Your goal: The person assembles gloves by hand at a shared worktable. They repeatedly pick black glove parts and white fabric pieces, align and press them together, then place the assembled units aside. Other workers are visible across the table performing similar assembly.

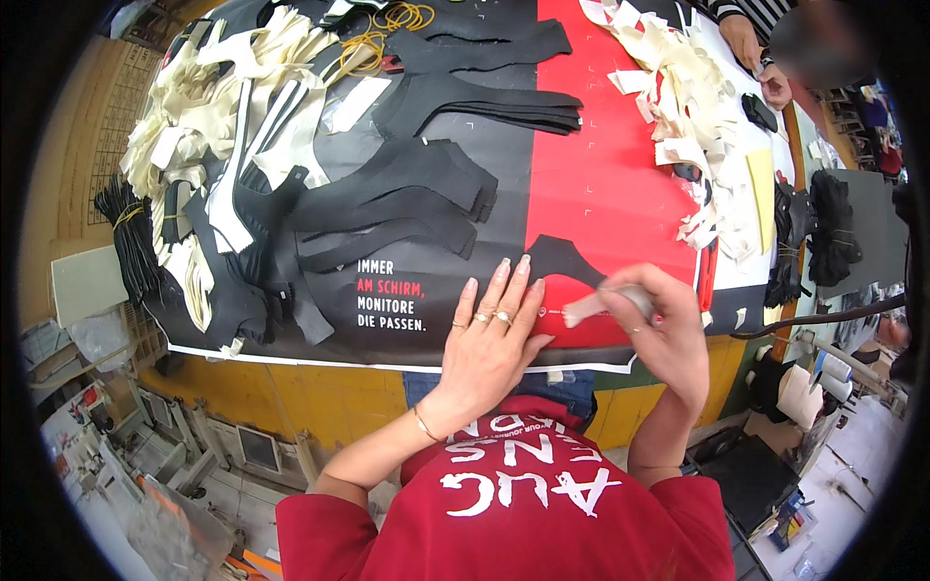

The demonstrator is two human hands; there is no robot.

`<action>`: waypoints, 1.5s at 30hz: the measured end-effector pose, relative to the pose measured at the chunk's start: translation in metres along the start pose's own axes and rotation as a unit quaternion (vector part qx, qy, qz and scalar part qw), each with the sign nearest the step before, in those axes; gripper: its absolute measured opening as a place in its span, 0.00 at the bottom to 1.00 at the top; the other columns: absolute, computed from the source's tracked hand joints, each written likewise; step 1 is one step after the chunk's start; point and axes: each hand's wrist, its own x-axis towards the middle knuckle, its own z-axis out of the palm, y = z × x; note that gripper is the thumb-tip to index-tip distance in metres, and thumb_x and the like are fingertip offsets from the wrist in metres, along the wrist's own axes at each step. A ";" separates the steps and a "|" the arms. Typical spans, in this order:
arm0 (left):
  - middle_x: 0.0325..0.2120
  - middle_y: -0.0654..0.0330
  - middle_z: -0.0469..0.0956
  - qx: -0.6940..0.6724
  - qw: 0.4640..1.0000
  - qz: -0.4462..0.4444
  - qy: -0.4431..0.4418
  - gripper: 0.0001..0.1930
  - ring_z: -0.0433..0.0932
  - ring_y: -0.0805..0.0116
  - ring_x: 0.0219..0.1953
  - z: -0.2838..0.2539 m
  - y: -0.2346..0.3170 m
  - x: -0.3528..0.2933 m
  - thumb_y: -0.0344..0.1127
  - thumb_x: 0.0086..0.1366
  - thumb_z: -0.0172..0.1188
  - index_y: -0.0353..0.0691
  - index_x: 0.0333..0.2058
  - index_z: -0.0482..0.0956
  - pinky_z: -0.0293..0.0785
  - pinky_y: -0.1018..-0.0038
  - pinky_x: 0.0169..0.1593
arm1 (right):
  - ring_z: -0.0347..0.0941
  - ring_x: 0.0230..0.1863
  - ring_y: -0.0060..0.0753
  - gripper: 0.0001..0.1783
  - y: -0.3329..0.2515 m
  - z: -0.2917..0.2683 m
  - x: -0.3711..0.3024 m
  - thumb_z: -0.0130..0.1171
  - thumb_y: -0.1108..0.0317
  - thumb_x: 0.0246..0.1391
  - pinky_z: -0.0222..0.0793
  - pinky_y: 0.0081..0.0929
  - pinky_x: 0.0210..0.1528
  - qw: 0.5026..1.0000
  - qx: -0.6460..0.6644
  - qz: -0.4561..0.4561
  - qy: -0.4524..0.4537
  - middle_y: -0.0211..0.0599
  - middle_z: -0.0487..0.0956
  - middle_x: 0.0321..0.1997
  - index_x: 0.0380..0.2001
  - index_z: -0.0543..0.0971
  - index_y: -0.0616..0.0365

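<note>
My left hand (494, 324) lies flat near the front edge of the printed black and red sheet (620, 174), fingers stretched out. Just beyond its fingertips is a single curved black fabric piece (560, 259), whose right end runs up to my right hand (661, 324). That hand is closed, pinching a short pale strip (583, 309) that points left; its exact kind is blurred. Farther left lie stacks of similar black fabric pieces (387, 184), fanned in layers across the sheet.
Cream fabric pieces (179, 126) heap at the left, beside a bundle of black strips (136, 242). More cream pieces (693, 116) line the right side. Yellow cord (402, 17) lies at the back. Another person's hands (756, 63) work at the far right. Thread spools (833, 373) stand lower right.
</note>
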 end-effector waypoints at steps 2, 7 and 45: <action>0.64 0.50 0.68 -0.002 1.000 -0.018 0.023 0.25 0.63 0.52 0.69 0.003 0.002 -0.010 0.41 0.60 0.68 0.40 0.55 0.77 0.44 0.50 0.72 | 0.71 0.29 0.15 0.06 -0.003 0.014 0.016 0.63 0.73 0.60 0.66 0.19 0.30 0.998 -0.019 -0.026 -0.048 0.29 0.80 0.29 0.37 0.79 0.63; 0.64 0.52 0.68 0.029 0.996 -0.056 0.065 0.25 0.63 0.53 0.68 -0.001 -0.013 -0.027 0.38 0.59 0.69 0.41 0.56 0.78 0.39 0.50 0.73 | 0.71 0.25 0.18 0.08 -0.003 0.036 0.039 0.65 0.70 0.59 0.65 0.21 0.28 0.995 -0.068 -0.018 -0.074 0.35 0.80 0.26 0.37 0.80 0.64; 0.66 0.52 0.65 0.093 0.994 -0.049 0.022 0.27 0.62 0.55 0.68 -0.002 -0.013 -0.023 0.39 0.60 0.64 0.49 0.60 0.75 0.44 0.51 0.71 | 0.80 0.33 0.47 0.12 0.008 0.053 0.041 0.64 0.67 0.59 0.73 0.37 0.34 0.991 -0.115 -0.062 -0.026 0.44 0.81 0.32 0.41 0.77 0.61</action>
